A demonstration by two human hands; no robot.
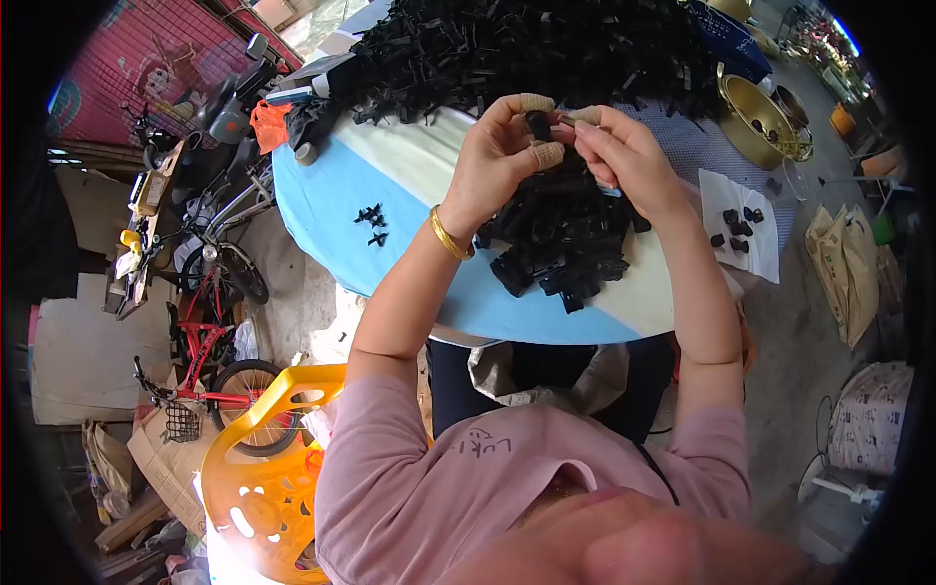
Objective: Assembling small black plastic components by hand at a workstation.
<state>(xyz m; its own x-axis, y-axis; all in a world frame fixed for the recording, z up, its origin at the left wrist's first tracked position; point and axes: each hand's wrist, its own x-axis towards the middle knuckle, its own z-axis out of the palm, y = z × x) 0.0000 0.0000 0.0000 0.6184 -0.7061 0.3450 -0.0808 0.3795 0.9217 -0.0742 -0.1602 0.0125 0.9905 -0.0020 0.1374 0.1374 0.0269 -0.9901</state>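
My left hand [492, 151] is closed in a pinch on a small black plastic part [538, 124], with tan tape wrapped round the thumb and index finger. Close beside it, my right hand [634, 161] is closed round a slim tool whose light blue end [611, 192] shows below the fingers; its kind is not clear. The right fingertips, one of them taped, meet the left ones at the black part. Under both hands lies a small pile of black plastic parts [561, 239] on the table's blue and pale cloth [341, 229].
A large heap of black parts [526, 54] covers the table's far side. Several tiny black pieces [370, 219] lie on the left, others on white paper [756, 253] at right. A gold basin [751, 132] stands beyond. An orange chair [258, 468] and red bicycle [200, 341] are left.
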